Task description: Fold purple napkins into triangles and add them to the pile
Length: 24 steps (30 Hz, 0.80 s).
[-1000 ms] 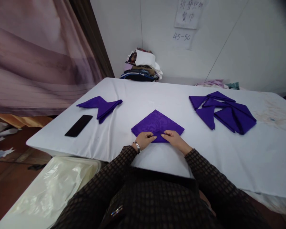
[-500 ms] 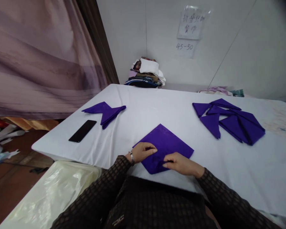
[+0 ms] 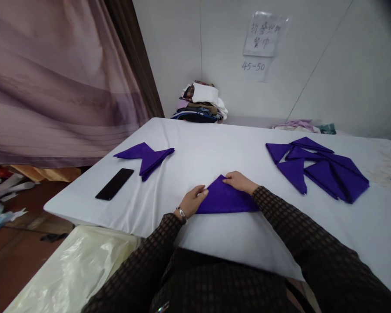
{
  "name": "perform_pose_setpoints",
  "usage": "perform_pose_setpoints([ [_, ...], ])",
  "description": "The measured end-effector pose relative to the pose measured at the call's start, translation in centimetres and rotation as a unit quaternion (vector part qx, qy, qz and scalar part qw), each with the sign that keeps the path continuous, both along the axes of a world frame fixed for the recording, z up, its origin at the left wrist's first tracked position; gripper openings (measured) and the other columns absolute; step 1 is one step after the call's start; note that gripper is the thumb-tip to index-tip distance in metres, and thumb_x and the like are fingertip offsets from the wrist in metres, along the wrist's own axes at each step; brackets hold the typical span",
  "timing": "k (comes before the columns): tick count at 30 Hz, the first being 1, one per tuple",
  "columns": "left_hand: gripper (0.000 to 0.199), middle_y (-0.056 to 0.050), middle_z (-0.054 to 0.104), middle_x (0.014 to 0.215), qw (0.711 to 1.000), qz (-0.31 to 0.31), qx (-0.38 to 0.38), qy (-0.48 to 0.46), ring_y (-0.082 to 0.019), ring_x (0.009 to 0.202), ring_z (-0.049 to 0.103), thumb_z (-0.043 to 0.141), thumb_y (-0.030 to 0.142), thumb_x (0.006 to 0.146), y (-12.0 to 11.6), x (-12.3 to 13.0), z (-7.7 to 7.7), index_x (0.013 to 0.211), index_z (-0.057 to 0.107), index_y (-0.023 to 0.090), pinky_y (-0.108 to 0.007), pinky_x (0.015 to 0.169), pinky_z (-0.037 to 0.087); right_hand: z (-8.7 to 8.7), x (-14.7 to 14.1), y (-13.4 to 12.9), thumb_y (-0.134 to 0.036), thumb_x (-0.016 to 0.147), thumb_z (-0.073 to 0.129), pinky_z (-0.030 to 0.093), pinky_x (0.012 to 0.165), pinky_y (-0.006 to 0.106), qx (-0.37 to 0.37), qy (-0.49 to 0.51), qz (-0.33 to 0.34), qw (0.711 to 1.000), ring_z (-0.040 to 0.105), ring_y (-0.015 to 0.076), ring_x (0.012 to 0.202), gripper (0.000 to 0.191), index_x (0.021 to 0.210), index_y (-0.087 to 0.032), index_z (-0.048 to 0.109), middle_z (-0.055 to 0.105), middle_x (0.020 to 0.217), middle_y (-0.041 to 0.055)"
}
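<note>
1. Cloth [image 3: 226, 200]: purple, folded to a triangle, flat on the white surface [image 3: 195, 152] in front of you, near the edge on your side.
2. Left hand [image 3: 190, 203]: at the cloth's left slope, thumb and fingertips on its edge. Whether they pinch or only rest, you cannot tell from here.
3. Right hand [image 3: 241, 181]: thumb and forefinger appear to pinch the far tip; its wrist lies over the right slope.
4. Nearer hand: neither, as both touch the cloth. It spreads rightward from your left hand and back toward you from your right.
5. Pointing: tip away from you, toward the wall [image 3: 228, 48]; straight folded edge toward your body.
6. Long axis: left to right along that edge, square to your line of sight. Left corner hidden behind the left hand.
7. Alongside: left folds [image 3: 153, 161] and phone [image 3: 114, 184] well apart on your left; right folds [image 3: 322, 176] well apart on your right.
</note>
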<state>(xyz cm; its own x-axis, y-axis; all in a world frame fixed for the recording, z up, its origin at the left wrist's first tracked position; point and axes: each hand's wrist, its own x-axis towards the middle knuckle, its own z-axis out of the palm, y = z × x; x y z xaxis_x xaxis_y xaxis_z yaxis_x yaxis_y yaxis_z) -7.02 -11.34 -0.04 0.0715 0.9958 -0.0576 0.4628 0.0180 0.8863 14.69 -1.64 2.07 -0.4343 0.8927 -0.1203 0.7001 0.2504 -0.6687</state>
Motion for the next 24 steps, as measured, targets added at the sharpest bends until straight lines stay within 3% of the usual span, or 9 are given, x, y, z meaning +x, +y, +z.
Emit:
perform_pose_setpoints([
  [4,0.045,-0.006,0.065,0.113,0.994,0.014,0.059,0.089,-0.014,0.071,0.063,0.056,0.039,0.081,-0.9,-0.4,-0.7,0.121,0.052,0.02,-0.031,0.07,0.054,-1.2,-0.2,0.1,-0.025,0.081,0.055,0.034,0.055,0.024,0.018,-0.059,-0.021,0.998,0.05,0.0127,0.057,0.021,0.063,-0.017,0.063,0.059,0.06,0.0007],
  [7,0.038,-0.006,0.065,0.112,0.982,0.013,0.13,0.137,-0.016,0.081,0.064,0.057,0.033,0.081,-1.8,-1.0,-1.0,0.117,0.055,0.021,-0.032,0.073,0.055,-1.1,-0.2,-0.2,-0.025,0.083,0.054,0.035,0.057,0.023,0.013,-0.072,-0.03,0.997,0.053,0.0131,0.06,0.021,0.069,-0.016,0.066,0.063,0.065,0.002],
  [12,0.035,-0.007,0.063,0.116,0.969,0.029,0.202,0.138,-0.018,0.094,0.063,0.055,0.027,0.083,-2.6,-1.7,-1.7,0.118,0.055,0.022,-0.031,0.075,0.057,-0.7,-0.5,-0.1,-0.025,0.085,0.053,0.036,0.062,0.023,0.036,-0.099,-0.033,0.994,0.057,0.0148,0.069,0.02,0.075,-0.016,0.068,0.067,0.074,0.004],
  [19,0.032,-0.007,0.062,0.118,0.965,0.022,0.239,0.111,-0.021,0.112,0.057,0.055,0.026,0.084,-3.9,-2.6,-2.5,0.116,0.056,0.022,-0.039,0.094,0.05,-1.9,-0.7,0.0,-0.027,0.084,0.054,0.037,0.069,0.024,0.061,-0.121,-0.049,0.99,0.06,0.017,0.082,0.017,0.083,-0.018,0.068,0.069,0.087,0.0055],
  [24,0.032,-0.008,0.06,0.121,0.968,0.036,0.221,0.113,-0.022,0.106,0.059,0.057,0.025,0.082,-4.6,-3.8,-3.0,0.114,0.058,0.023,-0.037,0.084,0.054,-2.0,-0.6,-0.1,-0.027,0.083,0.056,0.037,0.068,0.024,0.055,-0.106,-0.066,0.991,0.06,0.0166,0.08,0.014,0.084,-0.019,0.067,0.069,0.085,0.0045],
])
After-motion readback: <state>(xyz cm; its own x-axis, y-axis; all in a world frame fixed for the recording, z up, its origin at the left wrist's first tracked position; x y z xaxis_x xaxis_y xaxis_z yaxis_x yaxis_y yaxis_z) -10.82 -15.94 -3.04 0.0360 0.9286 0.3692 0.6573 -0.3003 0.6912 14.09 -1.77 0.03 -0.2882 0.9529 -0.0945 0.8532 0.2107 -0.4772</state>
